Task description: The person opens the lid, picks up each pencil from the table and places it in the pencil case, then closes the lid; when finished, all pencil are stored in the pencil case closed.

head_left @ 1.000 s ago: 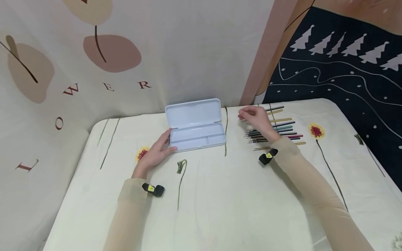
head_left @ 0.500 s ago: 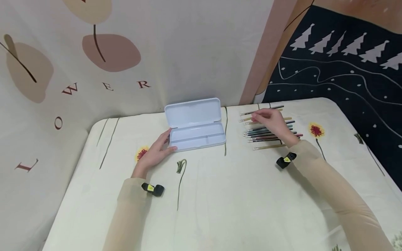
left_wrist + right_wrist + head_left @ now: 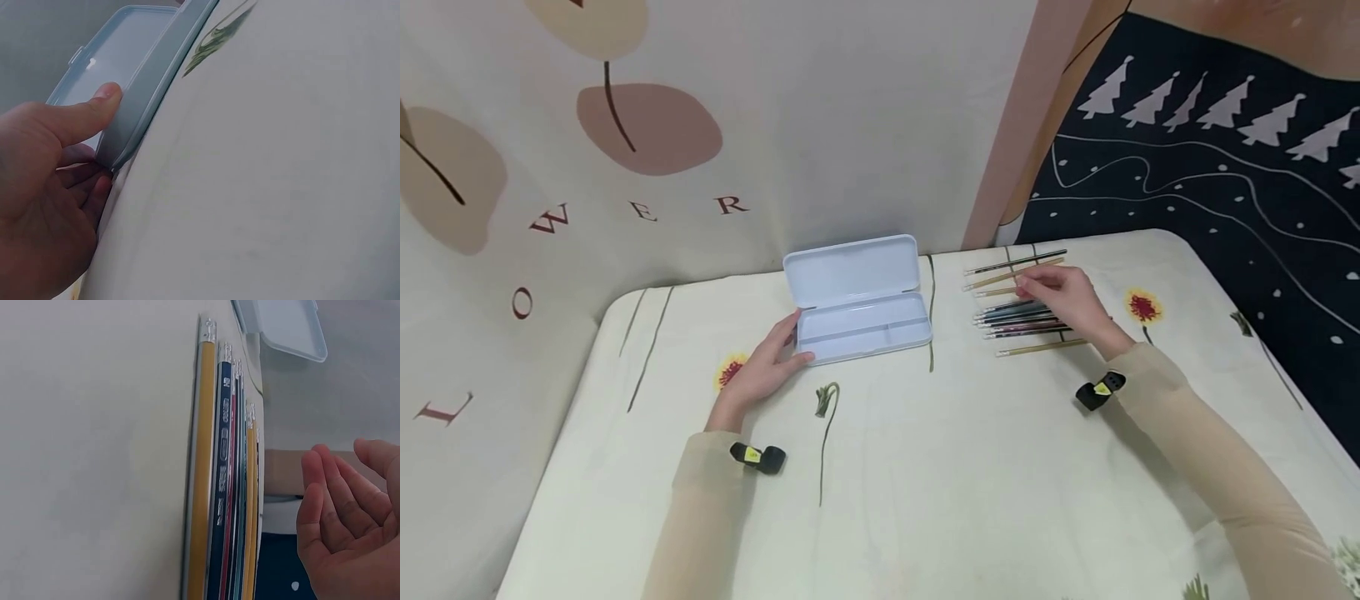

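A pale blue pencil case (image 3: 850, 271) stands with its lid raised at the back middle of the table; bare compartments show in its base. My left hand (image 3: 758, 373) holds its left end, thumb (image 3: 94, 115) over the front wall and fingers around the corner. To the right lies a row of pencils, among them a black pencil (image 3: 1015, 262) at the back and a yellow pencil (image 3: 1041, 348) at the front. Over this row hovers my right hand (image 3: 1067, 304), fingers loosely bent. The right wrist view shows nothing in that hand (image 3: 356, 531), which hides some pencils' far ends.
A pale cloth (image 3: 895, 467) with printed flowers covers the table. Behind the case rises a light curtain (image 3: 850, 125); at the right hangs a dark cloth (image 3: 1150, 175) with white trees.
My right hand has drawn back to the right, from beyond the pencils' left ends to above their middle. My left hand stays on the case. The head view has shifted slightly.
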{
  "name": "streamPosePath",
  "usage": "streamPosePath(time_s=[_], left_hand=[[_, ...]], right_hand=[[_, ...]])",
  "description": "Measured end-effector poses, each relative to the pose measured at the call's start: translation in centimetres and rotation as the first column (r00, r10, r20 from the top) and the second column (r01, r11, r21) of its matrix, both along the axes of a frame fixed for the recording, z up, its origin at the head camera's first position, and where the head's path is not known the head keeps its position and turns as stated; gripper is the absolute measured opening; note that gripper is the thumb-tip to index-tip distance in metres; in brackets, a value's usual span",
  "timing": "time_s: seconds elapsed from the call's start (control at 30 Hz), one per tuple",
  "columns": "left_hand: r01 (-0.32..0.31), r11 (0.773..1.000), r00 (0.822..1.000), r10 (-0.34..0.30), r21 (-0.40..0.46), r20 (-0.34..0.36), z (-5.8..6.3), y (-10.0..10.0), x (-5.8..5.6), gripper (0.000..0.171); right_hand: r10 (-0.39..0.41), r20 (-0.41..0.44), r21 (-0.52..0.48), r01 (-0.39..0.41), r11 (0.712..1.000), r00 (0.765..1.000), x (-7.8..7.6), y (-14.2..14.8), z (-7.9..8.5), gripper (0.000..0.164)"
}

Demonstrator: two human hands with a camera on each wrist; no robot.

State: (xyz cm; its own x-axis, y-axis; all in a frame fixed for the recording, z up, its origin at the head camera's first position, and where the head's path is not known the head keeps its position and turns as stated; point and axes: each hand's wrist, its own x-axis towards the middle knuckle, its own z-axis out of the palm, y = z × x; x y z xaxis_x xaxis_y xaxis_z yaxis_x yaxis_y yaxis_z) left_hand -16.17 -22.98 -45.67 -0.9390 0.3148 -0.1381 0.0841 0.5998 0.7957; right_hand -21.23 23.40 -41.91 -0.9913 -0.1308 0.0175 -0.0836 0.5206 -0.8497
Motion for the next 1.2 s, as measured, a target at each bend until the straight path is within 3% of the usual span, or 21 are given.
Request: streamPosePath(time_s=[0.53, 0.93, 1.2], left_hand=[[0.008, 1.0, 1.0, -0.008, 0.02, -0.006, 0.0, -0.1, 0.2, 0.077], [0.009, 1.0, 1.0, -0.009, 0.007, -0.007, 0.1, 0.0, 0.3, 0.078], [0.008, 1.0, 1.0, -0.008, 0.008, 0.003, 0.0, -0.1, 0.1, 0.078]], right_hand=[[0.053, 0.005, 0.073, -0.053, 0.996, 0.999, 1.5, 2.9, -0.3, 0.037], [0.134, -0.001, 0.133, -0.133, 0.982, 0.991, 3.2, 5.9, -1.3, 0.027], [0.126, 0.008, 0.146, -0.125, 0.981, 0.992, 4.2, 7.7, -1.6, 0.025]])
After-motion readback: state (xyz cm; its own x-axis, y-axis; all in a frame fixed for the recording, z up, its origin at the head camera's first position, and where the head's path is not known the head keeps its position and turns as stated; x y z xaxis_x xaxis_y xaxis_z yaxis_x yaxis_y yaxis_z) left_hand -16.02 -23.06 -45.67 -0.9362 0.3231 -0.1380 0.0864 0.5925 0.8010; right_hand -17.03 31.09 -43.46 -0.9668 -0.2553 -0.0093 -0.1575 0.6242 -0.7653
